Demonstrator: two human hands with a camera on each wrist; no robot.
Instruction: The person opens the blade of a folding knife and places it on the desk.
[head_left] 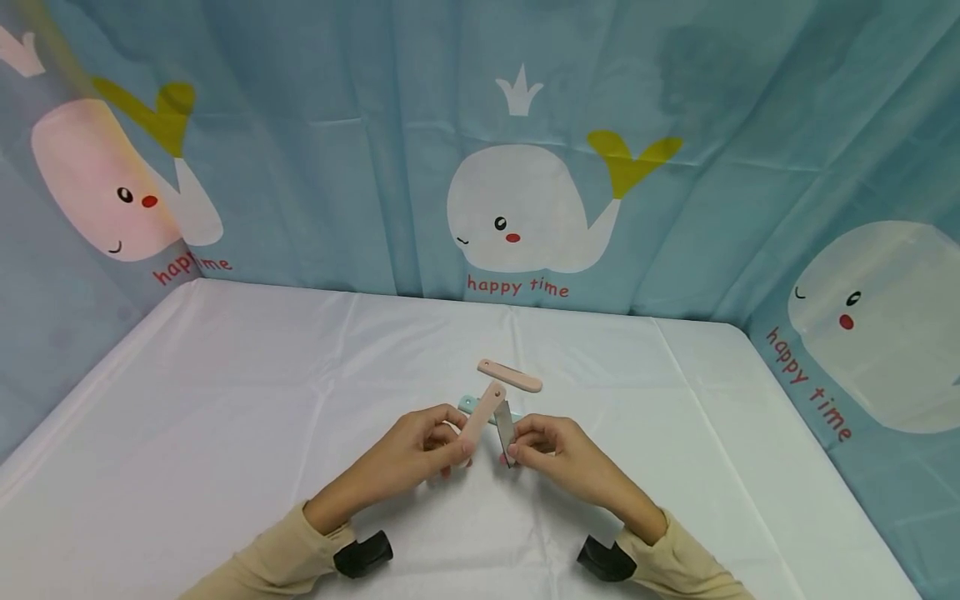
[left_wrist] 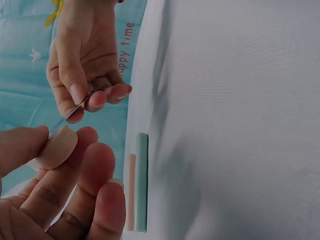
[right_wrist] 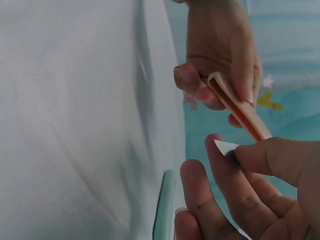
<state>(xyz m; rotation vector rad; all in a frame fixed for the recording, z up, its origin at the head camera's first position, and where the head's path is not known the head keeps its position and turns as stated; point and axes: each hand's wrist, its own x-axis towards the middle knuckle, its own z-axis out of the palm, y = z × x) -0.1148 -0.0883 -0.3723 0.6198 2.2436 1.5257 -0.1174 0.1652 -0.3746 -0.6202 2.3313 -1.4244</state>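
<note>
A pink-handled folding knife [head_left: 483, 412] is held above the white table with its blade [head_left: 505, 423] partly swung out of the handle. My left hand [head_left: 422, 446] grips the handle between thumb and fingers. The blade is pinched near its tip by the thumb and fingers of my right hand [head_left: 561, 450]. From the right wrist, the slot along the handle [right_wrist: 244, 114] shows, and the pointed blade tip [right_wrist: 223, 146] pokes out past the thumb. Just beyond both hands lie a folded mint-green knife [head_left: 467, 404], partly covered in the head view, and a second pink folded knife [head_left: 510, 375].
A creased white cloth [head_left: 247, 400] covers the table. Blue curtains [head_left: 315, 183] printed with whales stand along its back and sides. Black wrist mounts [head_left: 364, 554] sit at both beige cuffs.
</note>
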